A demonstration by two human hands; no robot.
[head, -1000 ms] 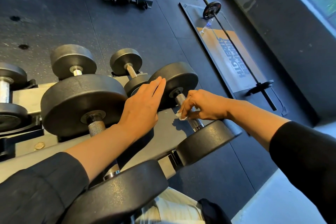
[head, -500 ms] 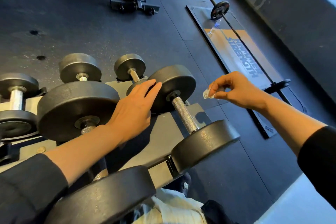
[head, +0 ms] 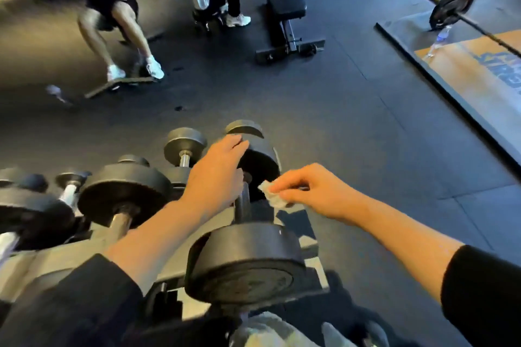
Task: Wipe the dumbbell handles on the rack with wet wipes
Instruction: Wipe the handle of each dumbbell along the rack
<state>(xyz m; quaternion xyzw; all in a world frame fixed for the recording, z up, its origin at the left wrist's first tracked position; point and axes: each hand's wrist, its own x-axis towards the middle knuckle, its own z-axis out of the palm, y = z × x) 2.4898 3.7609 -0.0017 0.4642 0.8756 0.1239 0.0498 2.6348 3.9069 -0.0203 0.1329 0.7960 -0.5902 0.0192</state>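
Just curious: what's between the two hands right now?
In the head view, the dumbbell's metal handle stands between the left hand and the right hand, which pinches a wet wipe just beside it.

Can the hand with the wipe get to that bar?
Probably yes. The right hand pinches the wipe just beside the dumbbell bar, with nothing between them. The left hand rests on the far weight, touching only the bar's other side.
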